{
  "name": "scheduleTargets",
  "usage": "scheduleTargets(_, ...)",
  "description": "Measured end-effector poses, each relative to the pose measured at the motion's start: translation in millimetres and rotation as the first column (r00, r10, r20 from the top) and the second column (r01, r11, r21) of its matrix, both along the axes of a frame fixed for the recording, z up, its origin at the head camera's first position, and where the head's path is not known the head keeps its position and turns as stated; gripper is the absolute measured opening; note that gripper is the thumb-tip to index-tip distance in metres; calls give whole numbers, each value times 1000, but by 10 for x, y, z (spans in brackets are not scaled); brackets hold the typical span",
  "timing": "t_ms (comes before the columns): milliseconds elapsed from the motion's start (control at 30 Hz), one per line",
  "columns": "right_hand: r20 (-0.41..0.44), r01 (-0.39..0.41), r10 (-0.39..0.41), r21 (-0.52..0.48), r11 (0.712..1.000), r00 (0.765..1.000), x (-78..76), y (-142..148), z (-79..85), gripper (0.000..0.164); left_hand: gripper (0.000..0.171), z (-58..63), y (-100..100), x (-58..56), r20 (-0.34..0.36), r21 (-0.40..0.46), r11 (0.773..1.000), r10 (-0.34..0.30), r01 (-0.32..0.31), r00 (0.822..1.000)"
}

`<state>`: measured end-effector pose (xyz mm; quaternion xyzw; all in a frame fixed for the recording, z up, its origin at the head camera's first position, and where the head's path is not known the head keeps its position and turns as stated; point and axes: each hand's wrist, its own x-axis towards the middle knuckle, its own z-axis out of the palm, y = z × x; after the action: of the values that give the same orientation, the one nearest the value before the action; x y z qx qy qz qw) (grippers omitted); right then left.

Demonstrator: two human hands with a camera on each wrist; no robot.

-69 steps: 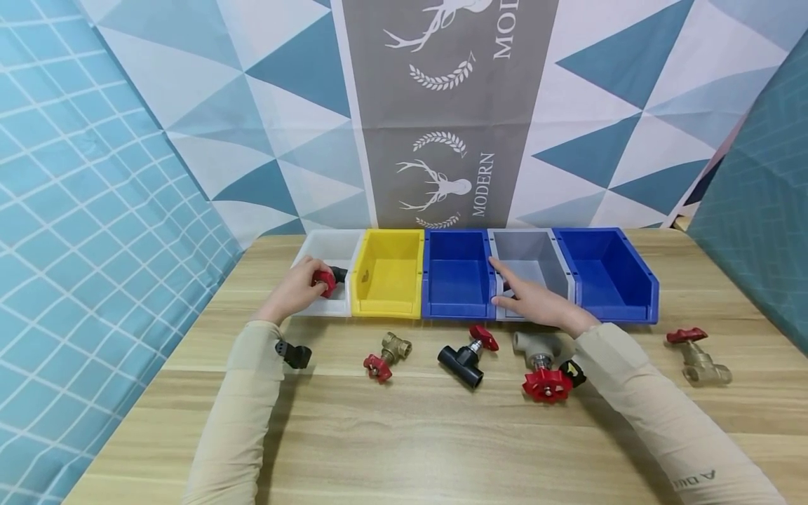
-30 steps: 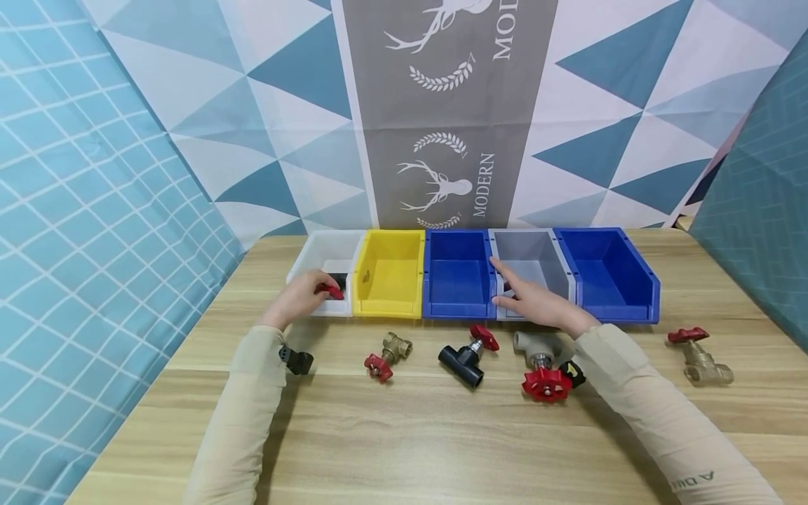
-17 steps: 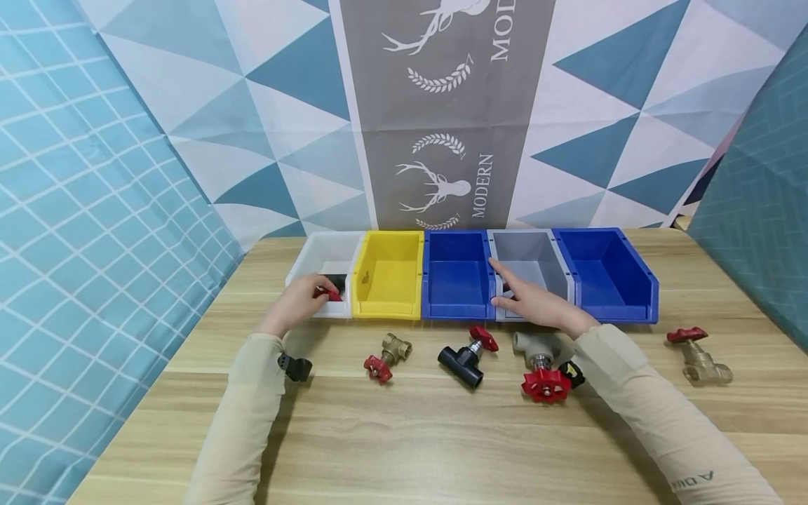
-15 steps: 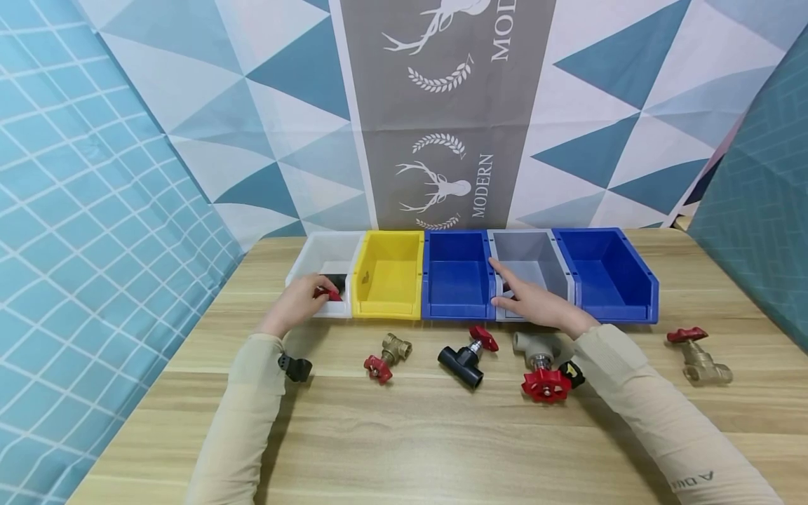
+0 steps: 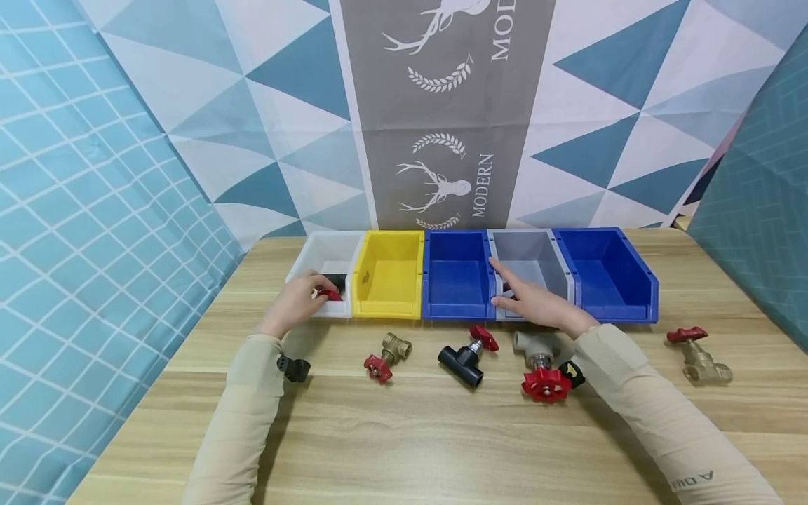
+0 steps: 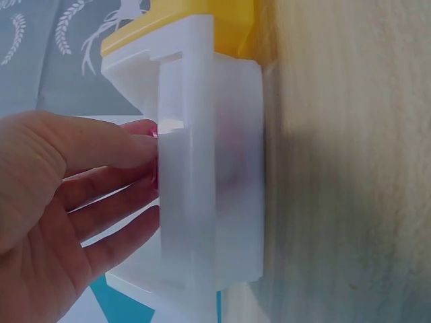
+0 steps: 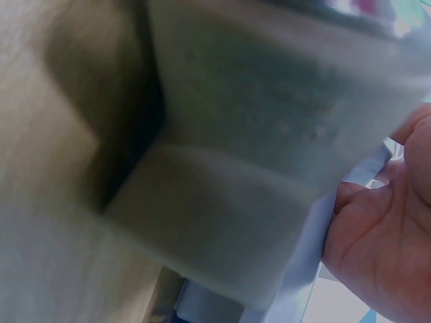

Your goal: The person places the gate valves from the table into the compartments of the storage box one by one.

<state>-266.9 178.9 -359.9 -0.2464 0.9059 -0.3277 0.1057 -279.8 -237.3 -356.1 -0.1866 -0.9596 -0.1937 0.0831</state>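
Observation:
In the head view, my left hand reaches over the front of the white bin. Its fingers pinch the red handwheel of a black valve, whose dark body lies inside. The left wrist view shows thumb and fingers on the red wheel, mostly hidden behind the bin's front wall. My right hand rests at the grey bin, thumb and index finger spread toward the rim shared with the blue bin. Its other fingers are hidden; a small dark red patch shows beneath it. A grey valve fills the right wrist view.
On the wooden table, before the bins, lie a small brass valve, a black tee valve and the grey valve with a red wheel. Another brass valve lies far right. Yellow and second blue bins complete the row.
Since the first frame, my left hand has moved slightly toward the bin's front, and the red wheel has tilted flatter and sits lower. The right hand has stayed in place.

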Motion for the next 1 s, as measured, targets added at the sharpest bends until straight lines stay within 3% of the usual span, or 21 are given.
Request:
scheduleTargets(300,19,5,-4,-15,1000,1000,-3,10,10,71,15,42,-25,59,-14,3,1000,1,-1,1000)
scheduleTargets(733,-23,24,-23,39,999,999,-1,-1,16,71,11,61,-8,144,-1,-15,1000,-1,1,1000)
scheduleTargets(1000,-13,0,0,-9,1000,1000,18,4,4,71,11,104,24,215,-5,-31,1000,-3,3,1000)
